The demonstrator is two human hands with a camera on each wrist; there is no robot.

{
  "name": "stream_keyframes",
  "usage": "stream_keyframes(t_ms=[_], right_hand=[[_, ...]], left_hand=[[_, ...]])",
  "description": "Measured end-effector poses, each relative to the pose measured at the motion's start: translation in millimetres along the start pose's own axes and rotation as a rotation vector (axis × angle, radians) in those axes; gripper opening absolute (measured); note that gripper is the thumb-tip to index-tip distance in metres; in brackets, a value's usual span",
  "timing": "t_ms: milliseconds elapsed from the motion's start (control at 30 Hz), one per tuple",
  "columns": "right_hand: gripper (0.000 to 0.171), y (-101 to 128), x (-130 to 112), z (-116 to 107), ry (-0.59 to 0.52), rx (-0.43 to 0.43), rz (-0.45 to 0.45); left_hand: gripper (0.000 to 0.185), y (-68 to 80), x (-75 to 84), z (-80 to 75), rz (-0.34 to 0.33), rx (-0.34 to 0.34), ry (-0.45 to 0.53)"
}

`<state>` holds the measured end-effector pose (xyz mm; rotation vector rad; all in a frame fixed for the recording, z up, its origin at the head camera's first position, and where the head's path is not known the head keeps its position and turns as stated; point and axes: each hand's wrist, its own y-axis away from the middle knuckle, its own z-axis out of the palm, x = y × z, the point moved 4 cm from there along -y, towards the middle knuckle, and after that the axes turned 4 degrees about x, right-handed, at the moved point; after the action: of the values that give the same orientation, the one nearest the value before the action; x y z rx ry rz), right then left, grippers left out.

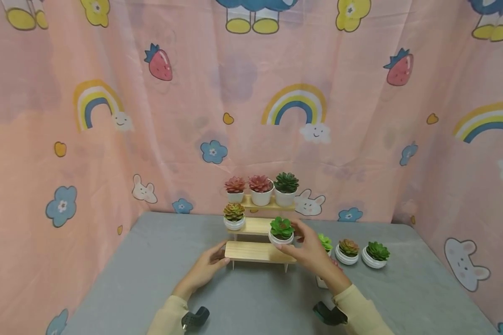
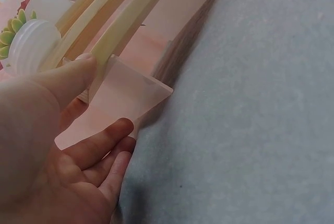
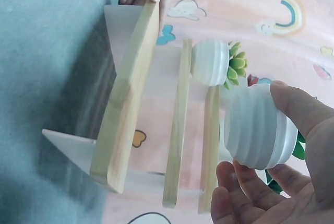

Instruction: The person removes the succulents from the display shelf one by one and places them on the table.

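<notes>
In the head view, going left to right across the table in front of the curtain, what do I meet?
Left hand at the wooden stepped shelf's lowest plank → right hand holding the white ribbed pot with a bright green succulent → white pot with a brownish succulent → white pot with a dark green succulent.

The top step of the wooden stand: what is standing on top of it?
Three white pots stand on the top step: two reddish succulents and a dark green succulent. The step's surface under the pots is covered, and anything behind them is hidden.
</notes>
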<state>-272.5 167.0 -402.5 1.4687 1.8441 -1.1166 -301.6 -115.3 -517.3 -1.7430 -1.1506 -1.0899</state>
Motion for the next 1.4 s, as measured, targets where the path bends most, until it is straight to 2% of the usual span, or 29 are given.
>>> stream_keyframes(t_ms=[267,667,900,1167,1400], right_hand=[[0.065,10,8,-8,0.038,-0.001,0.032],[0.065,25,14,-24,0.024,0.014,-0.028],[0.067,32,20,-33,0.042,0.032,0.021],[0.068,42,32,-48,-0.04,0.038,0.061],[0.068,47,43,-63,0.014,0.059,0.054]], left_hand=[[0.064,0.9,-0.4,-0.1,-0.009,-0.009,0.014],[0.063,-1.4,-0.8,-0.8,-0.008,0.0,0.005],[0.062,-0.7,-1.9,-0.2,-0.03,0.008,0.012],[0.062,-0.9,-0.9,-0.5,-0.022,0.005,0.007],[0.063,-0.5,-1.5,-0.2,-0.04,0.008,0.0]])
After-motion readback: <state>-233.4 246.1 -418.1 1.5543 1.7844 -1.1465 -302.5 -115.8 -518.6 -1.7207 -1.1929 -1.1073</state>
